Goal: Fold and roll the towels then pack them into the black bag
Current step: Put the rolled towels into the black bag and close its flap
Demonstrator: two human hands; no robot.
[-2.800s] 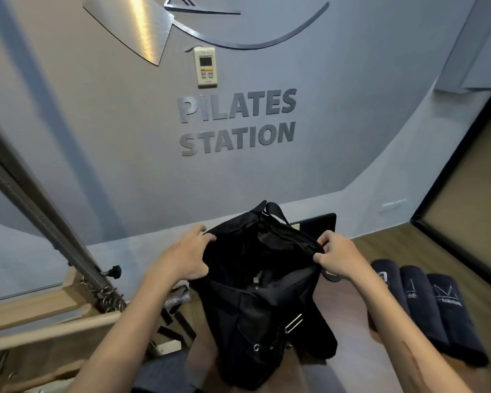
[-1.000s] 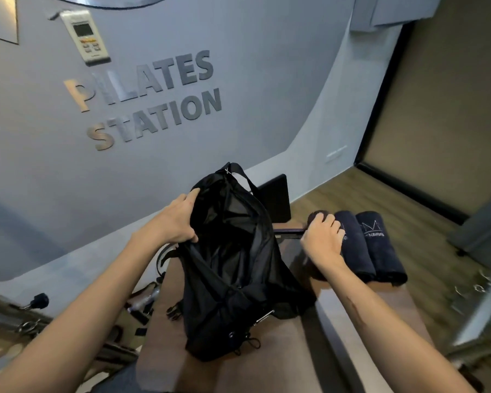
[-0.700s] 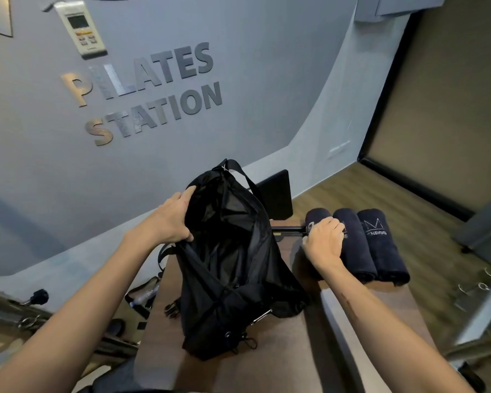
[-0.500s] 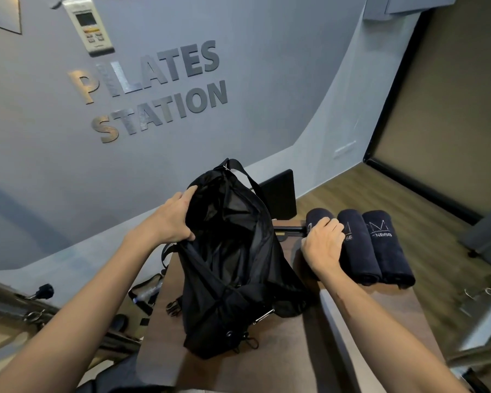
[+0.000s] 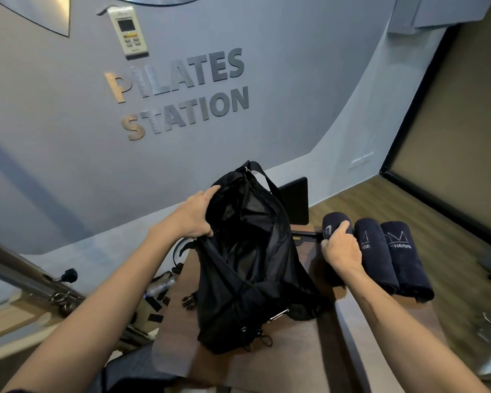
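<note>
The black bag [image 5: 247, 265] stands open on a brown padded platform [image 5: 295, 347]. My left hand [image 5: 194, 215] grips the left edge of its mouth and holds it open. Three rolled navy towels lie side by side to the bag's right. My right hand [image 5: 342, 249] is curled round the leftmost rolled towel [image 5: 333, 221]. The middle towel [image 5: 376, 256] and the right towel [image 5: 406, 259] lie untouched, logos facing up.
A black headrest pad [image 5: 294, 201] stands behind the bag. Metal springs and a wooden frame [image 5: 26, 290] run along the left. Wood floor [image 5: 451, 251] lies to the right, a grey wall with lettering ahead.
My right hand let go of the bag's mouth, moved right to the towels and closed round the leftmost roll. My left hand kept its hold on the bag.
</note>
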